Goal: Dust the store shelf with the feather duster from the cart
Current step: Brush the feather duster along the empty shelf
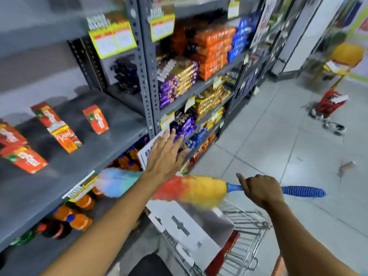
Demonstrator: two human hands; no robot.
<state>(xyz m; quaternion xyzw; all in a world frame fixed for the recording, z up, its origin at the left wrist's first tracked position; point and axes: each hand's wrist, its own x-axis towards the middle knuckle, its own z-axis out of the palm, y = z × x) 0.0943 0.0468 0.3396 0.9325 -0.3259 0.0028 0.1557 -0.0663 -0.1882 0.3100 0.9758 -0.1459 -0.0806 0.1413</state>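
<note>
My right hand [260, 191] is closed around the blue handle of the feather duster [199, 189], whose red, yellow and light-blue head stretches left to the front edge of the grey store shelf [103, 154]. My left hand [166, 155] is stretched forward with fingers spread, holding nothing, above the duster head and near the shelf's upright post. The wire cart [245, 234] stands below the duster with a white box in it.
Several red-orange juice cartons [57, 126] lie and stand on the grey shelf. Orange-capped bottles [79, 220] fill the shelf below. Snack packs [211, 50] line the shelves further right. A red basket [330, 102] and a yellow stool [344, 58] stand on the tiled floor.
</note>
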